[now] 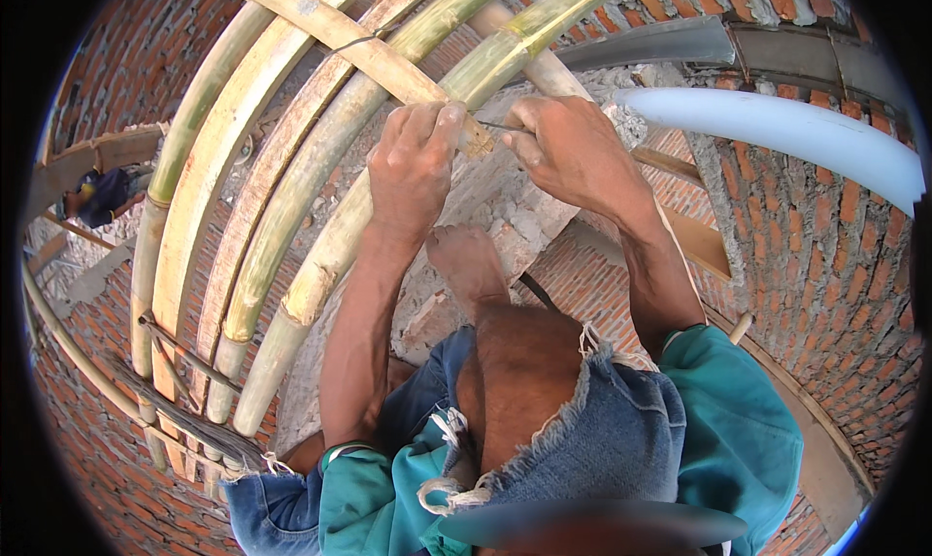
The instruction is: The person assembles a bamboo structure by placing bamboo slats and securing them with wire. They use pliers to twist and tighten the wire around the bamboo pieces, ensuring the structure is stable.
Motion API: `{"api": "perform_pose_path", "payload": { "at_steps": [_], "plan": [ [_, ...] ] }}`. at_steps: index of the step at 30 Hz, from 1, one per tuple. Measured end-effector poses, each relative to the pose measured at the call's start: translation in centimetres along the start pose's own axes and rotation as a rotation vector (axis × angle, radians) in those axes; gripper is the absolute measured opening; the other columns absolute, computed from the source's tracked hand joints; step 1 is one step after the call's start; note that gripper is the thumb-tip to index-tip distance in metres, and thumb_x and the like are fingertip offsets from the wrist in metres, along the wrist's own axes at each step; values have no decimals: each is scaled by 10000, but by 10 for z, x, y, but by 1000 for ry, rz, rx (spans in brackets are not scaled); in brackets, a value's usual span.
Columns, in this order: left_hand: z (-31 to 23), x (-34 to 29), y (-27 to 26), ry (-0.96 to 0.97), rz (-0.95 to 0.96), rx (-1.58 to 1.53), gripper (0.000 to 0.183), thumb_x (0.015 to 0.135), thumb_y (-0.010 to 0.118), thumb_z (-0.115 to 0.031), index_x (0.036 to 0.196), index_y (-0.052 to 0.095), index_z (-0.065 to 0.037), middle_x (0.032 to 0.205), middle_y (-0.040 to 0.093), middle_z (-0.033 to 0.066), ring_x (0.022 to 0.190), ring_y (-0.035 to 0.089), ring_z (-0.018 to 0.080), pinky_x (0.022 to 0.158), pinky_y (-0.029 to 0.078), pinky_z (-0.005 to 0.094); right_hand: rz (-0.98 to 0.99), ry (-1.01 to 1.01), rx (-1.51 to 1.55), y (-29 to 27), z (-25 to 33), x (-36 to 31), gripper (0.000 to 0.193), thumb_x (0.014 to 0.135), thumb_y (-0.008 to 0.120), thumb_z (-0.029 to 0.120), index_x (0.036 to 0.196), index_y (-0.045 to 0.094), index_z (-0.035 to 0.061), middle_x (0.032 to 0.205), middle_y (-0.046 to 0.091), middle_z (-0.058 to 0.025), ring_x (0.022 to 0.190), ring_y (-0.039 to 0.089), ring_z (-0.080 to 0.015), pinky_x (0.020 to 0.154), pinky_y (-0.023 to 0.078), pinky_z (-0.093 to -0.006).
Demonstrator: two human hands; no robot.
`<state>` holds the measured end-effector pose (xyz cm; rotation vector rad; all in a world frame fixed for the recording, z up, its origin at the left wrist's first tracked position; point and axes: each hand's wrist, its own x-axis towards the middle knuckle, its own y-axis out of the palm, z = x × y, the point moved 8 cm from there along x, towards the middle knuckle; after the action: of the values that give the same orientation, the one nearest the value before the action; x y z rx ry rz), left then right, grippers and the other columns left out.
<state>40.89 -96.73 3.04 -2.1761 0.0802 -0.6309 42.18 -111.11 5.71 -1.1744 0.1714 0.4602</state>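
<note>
A thin dark cord [502, 126] stretches between my two closed hands, over the end of a flat wooden slat [335, 30]. My right hand [573, 153] pinches the cord between thumb and fingers. Curled into a fist against the slat, my left hand [416, 163] grips at the cord's other side; the fingers partly hide the grip. The slat lies across several long bamboo poles [335, 255] and split wooden strips [199, 197]. Farther up the slat, a dark tie [357, 43] wraps around it. The green bamboo pole [524, 40] passes under the slat close to my hands.
My bare foot [466, 260] rests on a rough masonry ledge [519, 226]. A pale blue pipe [777, 134] runs to the right, beside brick walls [815, 255]. At lower left, dark rods [189, 352] cross the poles. Another person [102, 197] is down at far left.
</note>
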Motion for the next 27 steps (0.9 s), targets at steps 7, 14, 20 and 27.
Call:
{"api": "perform_pose_path", "payload": {
  "at_steps": [7, 14, 20, 27],
  "plan": [
    [-7, -8, 3, -43, -86, -10, 329, 792, 697, 4, 1108, 736, -78, 1068, 713, 75, 983, 676, 277, 862, 562, 390, -72, -224, -293, -14, 33, -12, 120, 827, 657, 43, 926, 669, -25, 905, 712, -219, 861, 728, -379, 724, 580, -474],
    [-11, -12, 10, -114, -71, -22, 319, 782, 706, -2, 1096, 743, -43, 1142, 650, 98, 1034, 616, 320, 918, 525, 423, -184, -539, -582, -33, 60, -19, 143, 829, 679, 95, 948, 704, 19, 920, 713, -108, 858, 732, -257, 659, 588, -402],
    [-17, -9, 9, -205, -111, -37, 242, 818, 764, -82, 1052, 746, -25, 1053, 645, 98, 966, 619, 305, 834, 534, 414, -446, -715, -484, -40, 53, 2, 101, 808, 694, 140, 901, 700, 102, 916, 628, 9, 876, 682, -183, 628, 572, -343],
    [-29, -4, 9, -166, -144, 213, 111, 813, 734, -111, 916, 721, -72, 912, 597, 47, 776, 607, 222, 574, 525, 333, -453, -810, -438, -37, 48, 9, 117, 795, 706, 146, 910, 685, 136, 906, 605, 42, 799, 632, -164, 589, 551, -331]
  ]
}}
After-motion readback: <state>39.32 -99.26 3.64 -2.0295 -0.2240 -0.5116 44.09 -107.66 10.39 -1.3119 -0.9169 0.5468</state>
